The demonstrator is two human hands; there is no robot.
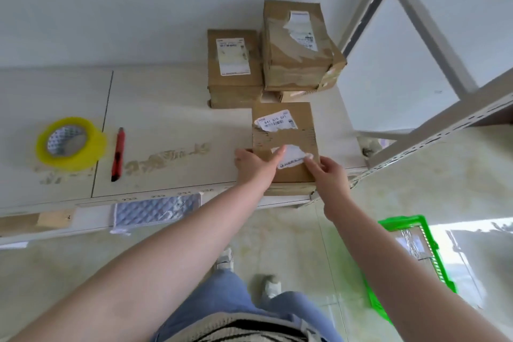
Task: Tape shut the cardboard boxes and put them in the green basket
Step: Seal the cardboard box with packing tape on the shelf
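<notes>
The brown cardboard box with torn white labels [284, 141] lies at the near edge of the pale table [172, 125], right in front of the person, its long axis running from 6 to 12 o'clock. Both hands are on its near end. The left hand [256, 165] rests on the box's 7 o'clock corner with fingers straight, thumb laid along the top: a released grip, holding nothing. The right hand [329, 172] touches the 5 o'clock corner with an extended fingertip; whether its other fingers curl round the edge I cannot tell.

The roll of yellow packing tape [70, 143] stands well apart at 9 o'clock from the box, with the red utility knife [118, 154] just beside it, between roll and box. So the left hand is judged the nearer one to fetch the tape. The green plastic basket [410, 266] sits on the floor at 4 o'clock, nearer the right hand. Other brown cardboard boxes [236, 69] are stacked at 12 o'clock.
</notes>
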